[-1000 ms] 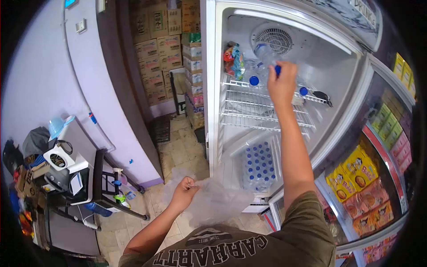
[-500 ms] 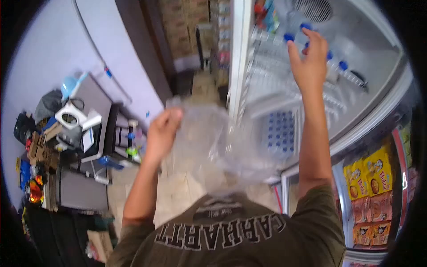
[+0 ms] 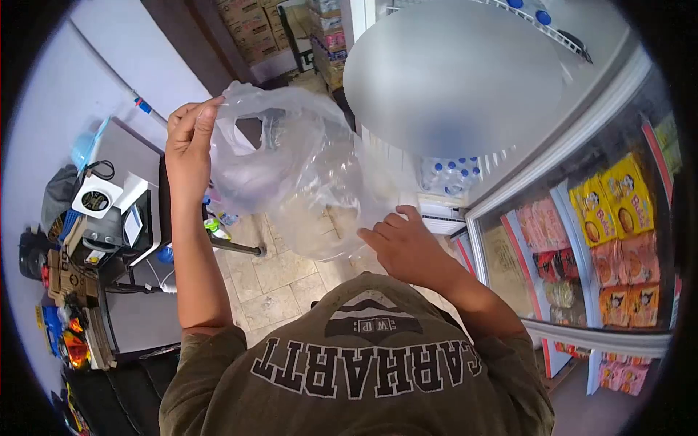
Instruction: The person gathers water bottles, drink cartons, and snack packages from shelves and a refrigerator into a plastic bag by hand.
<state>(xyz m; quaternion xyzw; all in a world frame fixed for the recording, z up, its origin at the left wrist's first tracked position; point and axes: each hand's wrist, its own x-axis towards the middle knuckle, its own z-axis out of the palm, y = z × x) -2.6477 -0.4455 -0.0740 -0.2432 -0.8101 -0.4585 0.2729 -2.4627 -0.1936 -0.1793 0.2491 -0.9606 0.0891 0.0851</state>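
Note:
A clear plastic bag [image 3: 313, 167] hangs spread between my hands, with a handle opening near its upper left corner. Tiled floor shows through its thin film. My left hand [image 3: 190, 142] is closed, pinching the bag's upper left corner between thumb and fingers. Lower down on the opposite side, my right hand [image 3: 411, 247] has its fingers curled on the bag's edge. Beyond the bag, bottles with blue caps [image 3: 451, 174] stand low in an open fridge. A grey oval blur covers much of the fridge's inside.
The open fridge door [image 3: 502, 192] stands on the right, with packets of noodles [image 3: 618, 200] on racks seen through its glass. On the left, a cluttered desk [image 3: 120, 218] holds boxes and small items. Stacked cartons [image 3: 251, 33] stand at the back.
My right hand has come down from the blue-capped bottles on the upper fridge shelf to the bag. My left hand has moved up and left, stretching the bag; the view has shifted.

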